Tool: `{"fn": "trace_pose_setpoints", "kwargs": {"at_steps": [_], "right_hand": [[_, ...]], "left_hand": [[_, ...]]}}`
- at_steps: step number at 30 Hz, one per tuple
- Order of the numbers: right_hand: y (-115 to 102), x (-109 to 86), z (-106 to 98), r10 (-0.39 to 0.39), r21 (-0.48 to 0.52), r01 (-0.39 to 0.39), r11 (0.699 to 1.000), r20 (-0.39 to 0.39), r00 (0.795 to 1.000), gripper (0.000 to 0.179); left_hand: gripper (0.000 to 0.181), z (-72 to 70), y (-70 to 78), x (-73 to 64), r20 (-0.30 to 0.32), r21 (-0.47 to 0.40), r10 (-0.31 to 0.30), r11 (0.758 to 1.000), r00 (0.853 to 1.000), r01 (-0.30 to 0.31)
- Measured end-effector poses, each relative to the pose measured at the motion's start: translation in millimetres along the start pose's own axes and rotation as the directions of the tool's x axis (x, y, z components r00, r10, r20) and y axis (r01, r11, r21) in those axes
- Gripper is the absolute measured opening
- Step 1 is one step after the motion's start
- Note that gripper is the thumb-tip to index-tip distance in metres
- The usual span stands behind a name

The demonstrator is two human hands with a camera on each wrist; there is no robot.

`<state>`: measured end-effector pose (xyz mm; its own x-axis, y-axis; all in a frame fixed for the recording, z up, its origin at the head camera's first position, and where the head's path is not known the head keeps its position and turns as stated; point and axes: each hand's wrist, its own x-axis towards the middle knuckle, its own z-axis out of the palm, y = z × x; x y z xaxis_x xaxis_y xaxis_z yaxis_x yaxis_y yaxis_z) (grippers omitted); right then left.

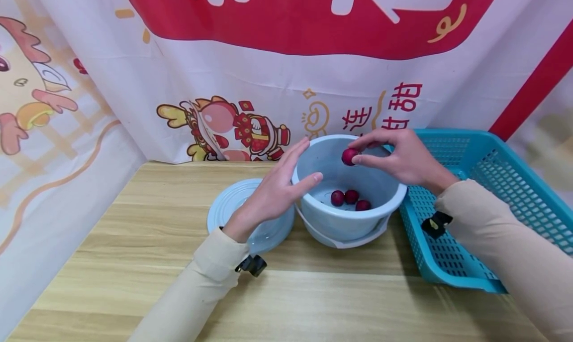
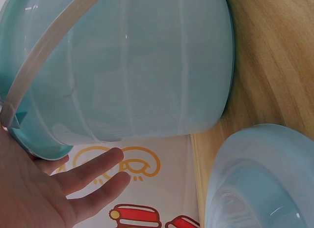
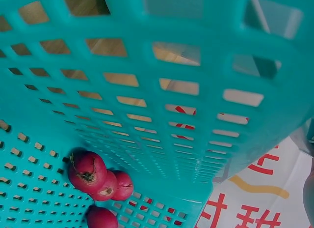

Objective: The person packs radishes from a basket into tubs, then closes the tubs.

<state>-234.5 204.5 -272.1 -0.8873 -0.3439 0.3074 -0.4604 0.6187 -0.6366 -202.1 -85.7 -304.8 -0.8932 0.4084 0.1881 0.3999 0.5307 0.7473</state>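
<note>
My right hand (image 1: 407, 159) pinches a small red radish (image 1: 349, 157) between thumb and fingers, over the mouth of a light blue bucket (image 1: 342, 223). Three radishes (image 1: 337, 198) lie on the bucket's floor. At the bucket's left rim is my left hand (image 1: 278, 188), its fingers extended and its thumb over the edge. The left wrist view shows that hand (image 2: 44, 188) beside the rim, with two fingers straight and apart. More radishes (image 3: 88, 172) sit in a corner of the turquoise basket (image 3: 162, 36) in the right wrist view.
Left of the bucket, a round light blue lid (image 1: 270, 237) lies on the wooden table (image 1: 134, 262), partly under my left forearm. The basket stands against the bucket's right side, below my right forearm. A printed curtain (image 1: 215, 68) hangs behind the table.
</note>
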Motion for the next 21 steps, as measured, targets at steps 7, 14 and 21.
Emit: {"fn": "trace_pose_setpoints", "kwargs": {"at_steps": [7,14,21], "right_hand": [[0.7,0.0,0.4,0.012,-0.009,-0.012,1.000,0.009,1.000,0.037],[1.1,-0.4,-0.6,0.013,-0.011,-0.013,1.000,0.018,1.000,0.039],[1.9,0.1,-0.5,-0.005,-0.015,0.005,1.000,0.020,1.000,0.039]], "left_hand": [[0.082,-0.2,-0.5,0.0,0.003,-0.010,0.000,1.000,1.000,0.000],[0.082,0.6,-0.4,0.0,0.003,-0.011,-0.001,1.000,1.000,0.001],[0.082,0.4,0.3,-0.3,0.000,-0.005,-0.003,1.000,1.000,0.003]]}}
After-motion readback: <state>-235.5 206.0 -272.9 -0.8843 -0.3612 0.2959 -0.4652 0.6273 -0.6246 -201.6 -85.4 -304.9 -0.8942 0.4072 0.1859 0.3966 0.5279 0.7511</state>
